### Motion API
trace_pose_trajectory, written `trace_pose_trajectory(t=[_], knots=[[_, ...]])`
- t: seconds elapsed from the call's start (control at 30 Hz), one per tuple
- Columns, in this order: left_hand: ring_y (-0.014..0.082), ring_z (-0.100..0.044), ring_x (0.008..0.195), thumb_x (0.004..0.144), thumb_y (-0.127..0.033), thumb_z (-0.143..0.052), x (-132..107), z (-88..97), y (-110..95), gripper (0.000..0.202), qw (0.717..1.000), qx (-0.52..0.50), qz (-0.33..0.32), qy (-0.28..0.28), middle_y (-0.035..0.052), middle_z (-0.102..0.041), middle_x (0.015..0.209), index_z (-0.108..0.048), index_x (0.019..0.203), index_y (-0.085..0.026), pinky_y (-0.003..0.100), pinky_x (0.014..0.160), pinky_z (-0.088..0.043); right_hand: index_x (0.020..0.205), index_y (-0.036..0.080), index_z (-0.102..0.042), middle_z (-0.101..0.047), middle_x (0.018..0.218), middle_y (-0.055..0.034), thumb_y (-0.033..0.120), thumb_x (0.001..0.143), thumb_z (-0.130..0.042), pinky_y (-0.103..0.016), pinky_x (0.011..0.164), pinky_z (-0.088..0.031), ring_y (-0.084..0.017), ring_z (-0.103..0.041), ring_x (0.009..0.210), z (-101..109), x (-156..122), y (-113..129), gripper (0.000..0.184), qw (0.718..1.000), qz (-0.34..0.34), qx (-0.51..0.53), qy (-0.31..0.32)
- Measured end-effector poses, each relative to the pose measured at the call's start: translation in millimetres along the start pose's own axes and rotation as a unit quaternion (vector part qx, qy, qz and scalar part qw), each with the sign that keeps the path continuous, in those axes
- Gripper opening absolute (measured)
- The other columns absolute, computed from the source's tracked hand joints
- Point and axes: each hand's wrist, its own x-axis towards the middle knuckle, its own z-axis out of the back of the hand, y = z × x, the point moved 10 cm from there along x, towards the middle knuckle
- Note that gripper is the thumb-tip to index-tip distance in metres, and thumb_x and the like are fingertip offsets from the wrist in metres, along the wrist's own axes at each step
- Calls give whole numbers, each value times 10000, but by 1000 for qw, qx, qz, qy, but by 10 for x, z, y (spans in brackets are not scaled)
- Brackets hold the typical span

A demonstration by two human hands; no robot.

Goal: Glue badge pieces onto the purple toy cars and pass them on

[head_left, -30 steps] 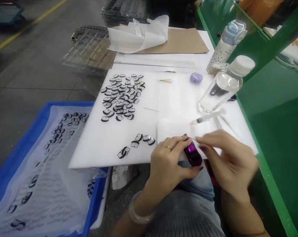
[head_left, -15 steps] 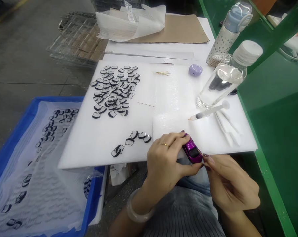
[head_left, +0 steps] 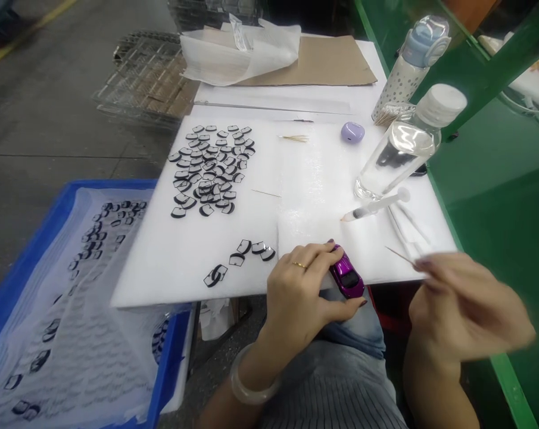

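Note:
A small purple toy car is gripped between the thumb and fingers of my left hand, at the table's front edge. My right hand, smeared by motion, is off to the right of the car, pinching a thin pointed stick whose tip points left. Left of my left hand lie several small see-through pieces with black edges. A syringe with a tan tip rests beyond the car, and white paper strips lie beside it.
A large group of black-edged pieces covers the table's left part. A bottle of liquid, a dotted flask and a purple case stand at the right. A blue tray with more pieces sits lower left. A green wall borders the right.
My right hand has pulled away from the car's rear end to the right, taking the thin stick with it. My left hand still grips the car in nearly the same place.

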Motion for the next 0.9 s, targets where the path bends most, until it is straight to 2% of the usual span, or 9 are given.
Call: trace_pose_trajectory(t=[0.07,0.2,0.33,0.4,0.5,0.57,0.67,0.8,0.9], knots=[[283,-708,923,654,-364,-852,-3,3,-3,476,1000,2,-2,5,99,-733,1037,-674,1031,-136,438,752,-596,986,285,-764,-717,778,1,79,805,-724,-343,618,-533,-195,-681,729,-92,207,-168,277,999,-37,-5,-39],[283,-704,940,616,-294,-865,-6,-6,-6,511,1000,4,-5,22,92,-728,1074,-671,1065,-147,445,772,-596,844,208,-743,-697,716,9,184,822,-708,-282,586,-483,-142,-620,641,-409,502,-612,48,992,-121,-30,-22],[282,-704,939,597,-269,-865,-16,-20,-2,534,1000,2,-11,25,88,-726,1087,-667,1080,-157,439,779,-597,800,181,-742,-715,727,-7,188,800,-659,-260,559,-429,-141,-613,645,-774,547,-907,83,979,-172,-39,105],[286,-705,935,593,-272,-862,-26,-23,8,533,1000,6,-12,23,89,-725,1092,-665,1076,-164,441,779,-597,804,178,-748,-724,741,-12,193,788,-655,-254,562,-431,-142,-619,649,-830,512,-954,96,969,-184,-45,158],[289,-703,945,614,-270,-836,-43,-25,21,514,1000,11,-14,26,88,-723,1112,-661,1088,-174,445,795,-596,959,186,-754,-746,848,-30,326,806,-672,-260,600,-484,-157,-652,699,-640,499,-1019,223,963,-203,-38,176],[287,-696,997,665,-250,-788,-51,-37,8,507,999,16,-25,35,90,-712,1166,-648,1146,-175,442,834,-592,998,182,-738,-748,882,-52,435,845,-619,-283,641,-512,-174,-672,727,-342,508,-1173,319,957,-235,-94,139],[284,-647,1154,775,-189,-676,-56,-69,-36,510,997,43,-48,44,102,-660,1301,-596,1278,-168,431,919,-571,828,176,-716,-732,794,-70,444,872,-538,-336,704,-496,-203,-667,708,71,503,-1428,325,932,-261,-242,71],[291,-533,1318,855,-145,-612,-69,-53,-111,506,995,48,-77,33,124,-579,1410,-544,1356,-163,443,1016,-520,770,196,-722,-711,739,-62,453,789,-613,-361,692,-431,-226,-619,667,-32,438,-1629,279,916,-243,-294,124],[279,-543,1293,863,-183,-668,-116,128,-123,414,996,-31,-88,4,120,-630,1309,-596,1271,-171,424,1042,-504,780,195,-716,-717,840,-87,414,767,-590,-371,756,-410,-254,-613,797,-98,452,-1602,254,919,-219,-296,140]])
